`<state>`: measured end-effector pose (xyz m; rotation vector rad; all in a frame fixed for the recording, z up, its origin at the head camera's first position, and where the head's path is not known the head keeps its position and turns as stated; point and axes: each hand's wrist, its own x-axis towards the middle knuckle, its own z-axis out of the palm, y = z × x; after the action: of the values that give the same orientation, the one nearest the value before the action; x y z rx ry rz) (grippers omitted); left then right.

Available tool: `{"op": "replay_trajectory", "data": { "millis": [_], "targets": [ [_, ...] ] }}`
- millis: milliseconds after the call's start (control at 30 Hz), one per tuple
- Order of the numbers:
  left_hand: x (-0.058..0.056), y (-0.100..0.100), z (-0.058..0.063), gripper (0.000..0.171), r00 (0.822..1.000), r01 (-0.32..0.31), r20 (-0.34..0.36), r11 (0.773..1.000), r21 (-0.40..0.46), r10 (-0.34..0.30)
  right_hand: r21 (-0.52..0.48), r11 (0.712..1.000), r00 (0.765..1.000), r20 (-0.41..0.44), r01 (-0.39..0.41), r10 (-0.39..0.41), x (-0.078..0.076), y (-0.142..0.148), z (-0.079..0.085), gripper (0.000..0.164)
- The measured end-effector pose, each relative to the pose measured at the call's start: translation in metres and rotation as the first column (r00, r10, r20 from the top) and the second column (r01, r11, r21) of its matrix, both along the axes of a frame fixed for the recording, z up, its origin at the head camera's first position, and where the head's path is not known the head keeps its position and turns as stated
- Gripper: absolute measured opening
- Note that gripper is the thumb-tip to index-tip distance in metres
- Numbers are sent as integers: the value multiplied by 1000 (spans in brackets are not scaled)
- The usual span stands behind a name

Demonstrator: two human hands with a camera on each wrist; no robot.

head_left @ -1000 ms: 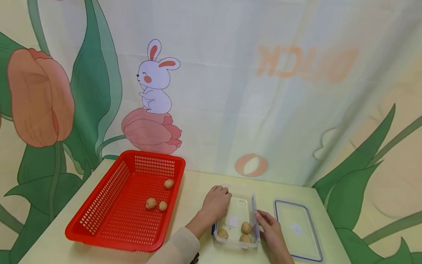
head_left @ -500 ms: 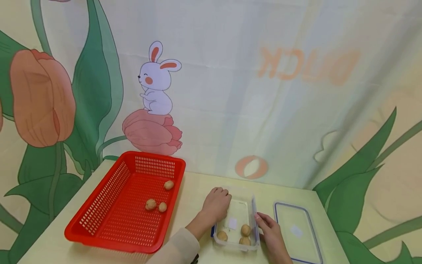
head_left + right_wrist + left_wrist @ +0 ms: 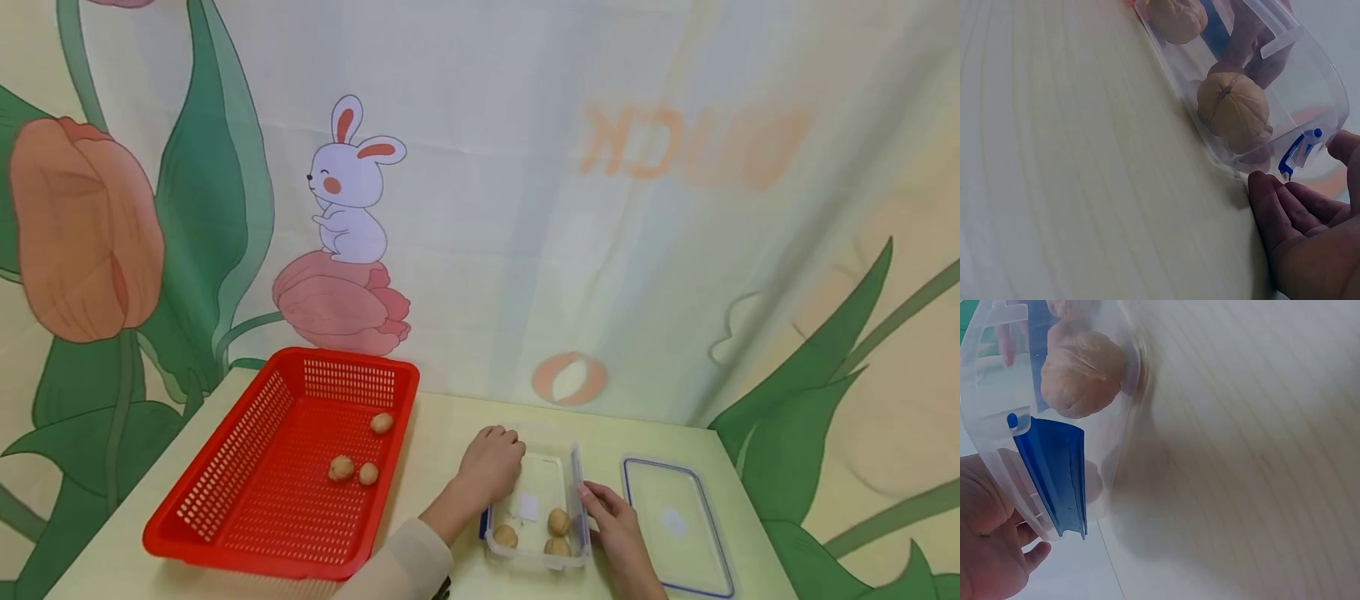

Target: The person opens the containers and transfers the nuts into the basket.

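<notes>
A clear plastic food container [image 3: 542,557] with blue latches stands on the table, three walnuts [image 3: 558,522] showing at its near end. My left hand [image 3: 491,462] grips its left wall toward the far corner; in the left wrist view that hand [image 3: 988,531] is beside a hanging blue latch [image 3: 1057,475], with some fingertips hidden behind the wall. My right hand [image 3: 617,533] holds the right wall, thumb at the rim. From the right wrist view, the fingers [image 3: 1272,206] lie outside near the base, close to a small blue latch [image 3: 1297,153]. A walnut [image 3: 1235,112] shows through the clear wall.
Left of the container is a red plastic basket [image 3: 172,542] with three walnuts [image 3: 341,468] inside. A clear lid with a blue seal [image 3: 678,525] lies flat on the right. Behind the table [image 3: 450,408] hangs a printed curtain [image 3: 480,250].
Both hands stay on the container in the same places, and the walnuts have not moved. Only the head view has shifted slightly.
</notes>
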<state>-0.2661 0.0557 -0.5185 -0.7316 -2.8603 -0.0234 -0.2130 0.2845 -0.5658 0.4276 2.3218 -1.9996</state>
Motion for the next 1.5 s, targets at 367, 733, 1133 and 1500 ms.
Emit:
{"op": "replay_trajectory", "data": {
  "millis": [367,733,1133,1500],
  "targets": [
    [2,-9,10,18,997,76,13,970,233,-81,6,1000,1000,23,-10,10,-3,-3,2,73],
    [27,-26,63,31,973,111,128,875,472,-193,-5,1000,1000,27,-2,3,-3,-5,0,69],
    [48,-80,98,30,942,52,225,769,637,-250,-18,1000,1000,6,2,-2,1,-3,-5,65],
    [58,-142,99,30,938,-146,318,670,728,-141,-4,1000,1000,6,9,-9,0,0,-1,61]
  ]
}}
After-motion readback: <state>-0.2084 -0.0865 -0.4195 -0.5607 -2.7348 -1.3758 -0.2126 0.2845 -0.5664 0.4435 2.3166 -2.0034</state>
